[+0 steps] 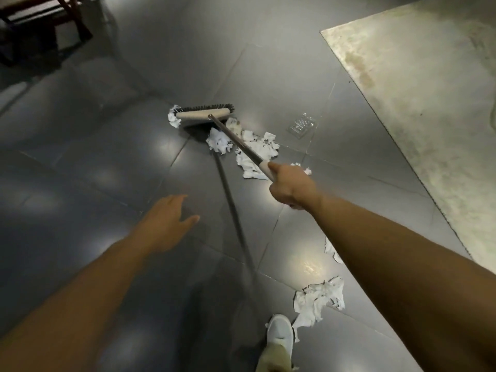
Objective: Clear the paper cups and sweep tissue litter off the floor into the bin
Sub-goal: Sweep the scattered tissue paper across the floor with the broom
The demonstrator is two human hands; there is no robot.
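My right hand [291, 185] grips the pale handle end of a broom whose beige head with dark bristles [204, 114] rests on the grey tiled floor ahead. A small tissue scrap [174, 120] lies at the head's left end. A heap of torn white tissue [252, 150] lies just behind the head, under the metal shaft [236, 140]. More tissue [319, 296] sits near my white shoe [280, 334]. My left hand [167, 224] hovers above the floor with fingers spread, holding nothing. No cups or bin are in view.
A clear plastic tray [302, 126] lies on the tiles right of the broom head. A pale rug [429, 103] covers the floor at the right. Dark wooden furniture legs [40, 28] stand at the top left. A dark blurred streak [236, 218] runs across the tiles below the broom head.
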